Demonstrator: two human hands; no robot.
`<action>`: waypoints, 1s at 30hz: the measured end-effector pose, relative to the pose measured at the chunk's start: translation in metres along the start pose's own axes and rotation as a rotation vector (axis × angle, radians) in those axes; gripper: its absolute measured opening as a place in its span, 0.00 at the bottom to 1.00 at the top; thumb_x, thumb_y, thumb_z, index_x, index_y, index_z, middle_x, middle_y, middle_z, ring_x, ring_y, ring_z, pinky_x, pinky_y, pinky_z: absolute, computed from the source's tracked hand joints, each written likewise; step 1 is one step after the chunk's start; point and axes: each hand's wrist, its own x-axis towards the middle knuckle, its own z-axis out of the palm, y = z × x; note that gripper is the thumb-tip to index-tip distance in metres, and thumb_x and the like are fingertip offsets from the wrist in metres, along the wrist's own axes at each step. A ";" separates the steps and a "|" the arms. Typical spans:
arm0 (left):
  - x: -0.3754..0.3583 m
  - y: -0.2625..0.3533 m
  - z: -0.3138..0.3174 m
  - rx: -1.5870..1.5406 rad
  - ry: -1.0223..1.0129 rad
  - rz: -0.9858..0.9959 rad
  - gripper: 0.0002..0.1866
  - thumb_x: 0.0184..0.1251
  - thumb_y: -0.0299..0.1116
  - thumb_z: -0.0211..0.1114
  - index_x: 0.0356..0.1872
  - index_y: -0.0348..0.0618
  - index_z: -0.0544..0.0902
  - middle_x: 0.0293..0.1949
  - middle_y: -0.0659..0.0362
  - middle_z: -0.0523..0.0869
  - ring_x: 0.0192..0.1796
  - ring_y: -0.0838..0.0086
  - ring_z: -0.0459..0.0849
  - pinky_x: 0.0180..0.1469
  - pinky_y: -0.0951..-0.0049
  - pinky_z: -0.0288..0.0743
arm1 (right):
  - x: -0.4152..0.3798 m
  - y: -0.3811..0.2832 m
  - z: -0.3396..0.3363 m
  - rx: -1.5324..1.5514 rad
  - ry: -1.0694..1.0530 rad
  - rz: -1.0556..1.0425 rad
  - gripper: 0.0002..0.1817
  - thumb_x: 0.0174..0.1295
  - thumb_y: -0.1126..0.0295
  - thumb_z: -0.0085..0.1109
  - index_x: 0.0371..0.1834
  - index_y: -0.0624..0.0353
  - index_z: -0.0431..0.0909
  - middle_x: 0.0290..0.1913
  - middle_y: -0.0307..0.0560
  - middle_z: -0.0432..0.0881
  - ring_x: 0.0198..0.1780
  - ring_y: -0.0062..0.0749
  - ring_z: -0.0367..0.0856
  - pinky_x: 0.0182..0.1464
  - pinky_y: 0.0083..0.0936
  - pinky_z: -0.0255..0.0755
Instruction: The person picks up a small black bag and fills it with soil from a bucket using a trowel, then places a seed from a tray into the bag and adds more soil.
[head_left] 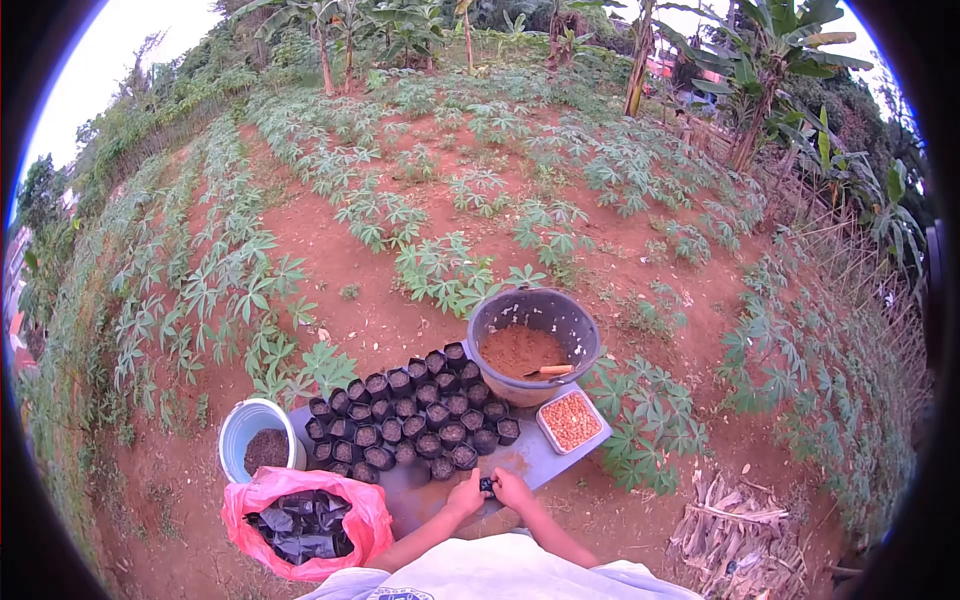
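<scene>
Close to the table's near edge, my left hand (466, 494) and my right hand (513, 490) meet around a small black plastic planting bag (487, 485). Fingers of both hands are closed on it, and whether anything is inside cannot be made out. Just beyond them stand rows of black planting bags filled with soil (405, 408), upright and packed together. To the upper right is a large dark bucket (585, 350) of reddish soil, with a wooden-handled trowel (550, 371) lying in it. A white tray (601, 432) beside it holds orange kernels that look like corn.
At the left, a pink plastic bag (375, 520) holds black plastic bags. Behind it stands a pale bucket (232, 440) with dark soil. The grey table (400, 505) stands on red earth among leafy crop plants (440, 270). Dry stalks (735, 530) lie at the right.
</scene>
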 end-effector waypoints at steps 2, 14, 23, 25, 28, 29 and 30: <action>0.001 -0.006 0.001 -0.015 -0.010 0.065 0.23 0.61 0.40 0.67 0.54 0.46 0.69 0.46 0.41 0.84 0.50 0.46 0.83 0.51 0.49 0.75 | -0.002 0.003 0.002 -0.007 0.010 -0.037 0.07 0.55 0.74 0.56 0.36 0.61 0.73 0.35 0.55 0.78 0.37 0.49 0.79 0.39 0.40 0.72; -0.004 -0.007 0.003 -0.110 0.023 0.105 0.19 0.61 0.38 0.66 0.51 0.49 0.74 0.45 0.44 0.84 0.50 0.46 0.81 0.51 0.49 0.73 | -0.015 0.002 -0.007 0.096 -0.128 -0.028 0.11 0.57 0.70 0.58 0.40 0.59 0.71 0.40 0.53 0.76 0.45 0.50 0.77 0.47 0.41 0.72; -0.001 0.002 -0.006 -0.112 0.062 0.200 0.16 0.57 0.29 0.65 0.46 0.44 0.73 0.46 0.45 0.82 0.52 0.49 0.81 0.50 0.52 0.73 | 0.007 -0.004 -0.019 -0.176 -0.348 -0.087 0.21 0.55 0.64 0.65 0.47 0.60 0.67 0.46 0.56 0.77 0.52 0.52 0.77 0.50 0.42 0.72; -0.001 -0.005 0.001 -0.115 0.063 0.162 0.16 0.57 0.28 0.65 0.46 0.43 0.72 0.45 0.45 0.83 0.51 0.49 0.81 0.50 0.52 0.73 | 0.011 -0.009 -0.019 -0.213 -0.401 -0.091 0.22 0.55 0.63 0.65 0.47 0.60 0.67 0.48 0.56 0.78 0.53 0.52 0.78 0.50 0.42 0.72; 0.000 -0.004 -0.001 -0.139 0.110 0.246 0.17 0.56 0.25 0.63 0.47 0.43 0.71 0.33 0.50 0.81 0.41 0.52 0.82 0.43 0.54 0.73 | 0.013 -0.013 -0.020 -0.308 -0.430 -0.112 0.21 0.56 0.63 0.64 0.48 0.60 0.67 0.49 0.57 0.78 0.54 0.52 0.78 0.52 0.43 0.72; -0.001 -0.002 -0.003 -0.158 0.088 0.203 0.17 0.56 0.26 0.64 0.46 0.43 0.71 0.37 0.47 0.82 0.46 0.50 0.82 0.46 0.53 0.73 | 0.013 -0.013 -0.020 -0.308 -0.432 -0.111 0.22 0.56 0.62 0.64 0.48 0.60 0.67 0.50 0.58 0.78 0.54 0.53 0.77 0.53 0.43 0.72; -0.001 -0.001 -0.004 -0.177 0.066 0.160 0.16 0.56 0.27 0.65 0.45 0.43 0.71 0.42 0.44 0.83 0.51 0.49 0.81 0.49 0.52 0.73 | 0.013 -0.012 -0.019 -0.308 -0.435 -0.110 0.22 0.56 0.62 0.63 0.49 0.60 0.67 0.51 0.58 0.77 0.55 0.53 0.77 0.53 0.43 0.72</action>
